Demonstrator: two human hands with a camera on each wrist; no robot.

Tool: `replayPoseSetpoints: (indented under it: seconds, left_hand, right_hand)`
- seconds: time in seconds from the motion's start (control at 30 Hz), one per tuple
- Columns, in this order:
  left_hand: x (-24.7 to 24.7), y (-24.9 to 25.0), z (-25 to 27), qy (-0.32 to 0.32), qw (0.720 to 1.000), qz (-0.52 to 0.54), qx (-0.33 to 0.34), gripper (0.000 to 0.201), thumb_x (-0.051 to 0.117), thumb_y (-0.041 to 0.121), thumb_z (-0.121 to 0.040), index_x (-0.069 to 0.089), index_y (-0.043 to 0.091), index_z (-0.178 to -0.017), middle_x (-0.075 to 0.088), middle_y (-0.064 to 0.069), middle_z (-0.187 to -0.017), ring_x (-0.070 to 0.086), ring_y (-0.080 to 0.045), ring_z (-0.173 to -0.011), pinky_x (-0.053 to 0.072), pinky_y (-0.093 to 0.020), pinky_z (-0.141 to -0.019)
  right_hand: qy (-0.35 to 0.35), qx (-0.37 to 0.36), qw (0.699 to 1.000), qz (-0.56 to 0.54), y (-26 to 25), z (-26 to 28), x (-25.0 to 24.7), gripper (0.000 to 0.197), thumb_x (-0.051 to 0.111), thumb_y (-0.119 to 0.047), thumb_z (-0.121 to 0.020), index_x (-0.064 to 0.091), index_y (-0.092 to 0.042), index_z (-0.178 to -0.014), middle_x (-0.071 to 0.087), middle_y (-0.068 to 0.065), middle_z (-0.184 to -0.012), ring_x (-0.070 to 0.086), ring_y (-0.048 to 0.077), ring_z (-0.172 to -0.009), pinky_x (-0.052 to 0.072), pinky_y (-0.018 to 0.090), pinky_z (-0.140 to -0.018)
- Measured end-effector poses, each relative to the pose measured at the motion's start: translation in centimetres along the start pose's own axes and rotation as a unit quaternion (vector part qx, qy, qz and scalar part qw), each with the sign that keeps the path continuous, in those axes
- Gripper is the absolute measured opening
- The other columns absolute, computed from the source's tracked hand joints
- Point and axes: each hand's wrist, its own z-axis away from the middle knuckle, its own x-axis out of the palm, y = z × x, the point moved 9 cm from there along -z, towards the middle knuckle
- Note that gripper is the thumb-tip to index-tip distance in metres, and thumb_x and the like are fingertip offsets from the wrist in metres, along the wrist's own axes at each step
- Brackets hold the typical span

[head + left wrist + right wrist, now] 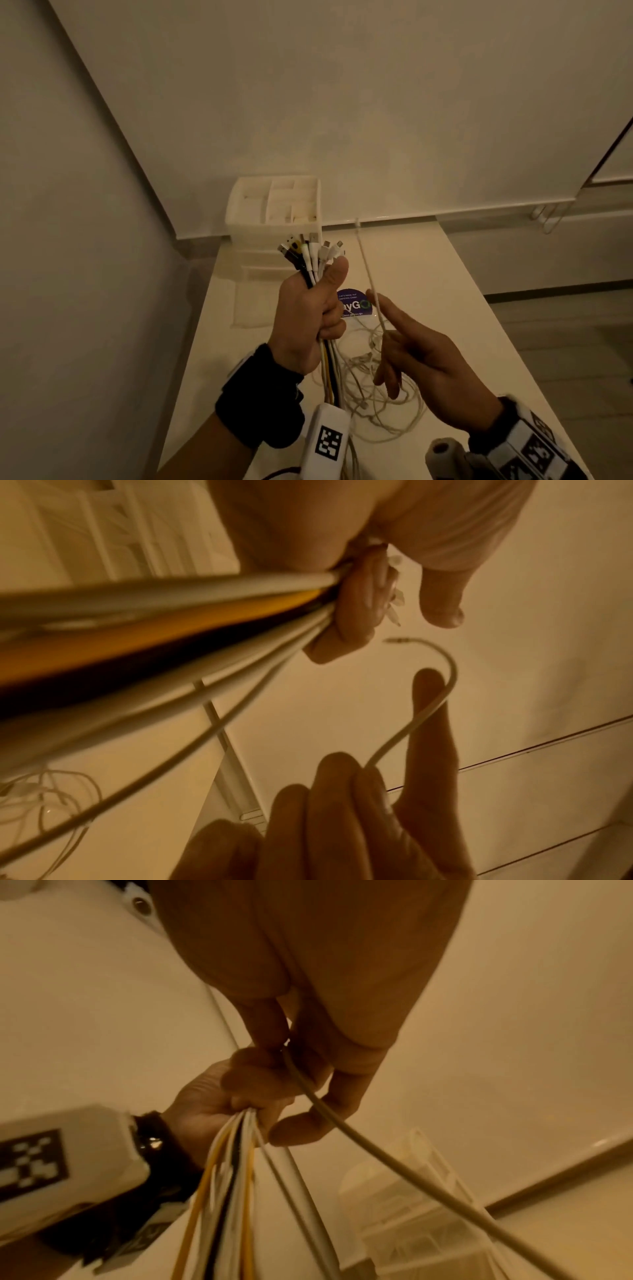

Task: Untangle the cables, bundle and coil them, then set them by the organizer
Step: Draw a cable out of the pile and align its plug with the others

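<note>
Two hands up, centre frame, over long pale table. Smooth, matte top, running lower centre to back wall. Organizer at far end, upper centre: boxy, translucent white plastic w/ drawers, open compartments on top. Left hand fisted round bundle of cables, plugs up and fanned, prob. so ends stay lined up for coiling; white, yellow, black, smooth round jackets. Right hand pinching single thin cable betw. thumb and fingers, forefinger straight along it, end poking up, prob. to bring it to bundle. Loose tangle of thin whitish wire on table below hands, not yet sorted. Round purple sticker on table behind hands.
</note>
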Motion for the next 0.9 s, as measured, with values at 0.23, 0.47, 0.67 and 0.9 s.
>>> replayPoseSetpoints:
  seconds: [0.23, 0.47, 0.67, 0.9]
  left_hand:
    - [-1.5, 0.2, -0.1, 0.006, 1.0, -0.023, 0.011, 0.042, 0.073, 0.041, -0.079, 0.047, 0.011, -0.066, 0.017, -0.002, -0.05, 0.016, -0.014, -0.038, 0.022, -0.019, -0.042]
    - [-3.1, 0.4, 0.3, 0.04, 0.998, -0.03, 0.027, 0.043, 0.046, 0.031, -0.1, 0.044, 0.011, -0.062, 0.031, -0.009, -0.055, 0.023, -0.016, -0.042, 0.021, -0.023, -0.041]
    - [-3.9, 2.4, 0.8, -0.001, 0.995, 0.09, 0.041, 0.039, 0.043, 0.036, -0.095, 0.055, 0.015, -0.064, 0.041, -0.008, -0.058, 0.053, -0.024, -0.048, 0.054, -0.044, -0.059]
    - [-8.8, 10.1, 0.6, -0.02, 0.99, 0.083, 0.116, 0.03, 0.039, 0.041, -0.097, 0.043, 0.02, -0.075, 0.028, 0.009, -0.047, 0.021, -0.003, -0.032, 0.017, -0.012, -0.036]
  right_hand:
    - [-0.06, -0.005, 0.985, 0.163, 0.2, 0.6, 3.7, 0.088, 0.038, 0.013, -0.087, 0.028, -0.057, -0.14, 0.061, -0.001, -0.056, 0.058, 0.019, -0.056, 0.055, 0.033, -0.08]
    - [-0.012, 0.006, 0.983, 0.184, 1.3, 1.6, 4.8, 0.066, 0.044, -0.01, -0.098, 0.03, -0.062, -0.136, 0.065, -0.007, -0.063, 0.061, 0.013, -0.058, 0.056, 0.032, -0.075]
    - [0.01, 0.124, 0.989, 0.082, 4.4, 3.9, 5.2, 0.024, 0.045, -0.034, -0.094, 0.069, -0.034, -0.095, 0.061, 0.0, -0.061, 0.057, 0.012, -0.057, 0.051, 0.028, -0.071]
    - [0.059, 0.222, 0.968, 0.098, 10.1, 6.9, 1.5, 0.062, 0.049, -0.076, -0.076, 0.061, -0.016, -0.07, 0.047, -0.001, -0.059, 0.044, 0.01, -0.058, 0.039, 0.024, -0.06]
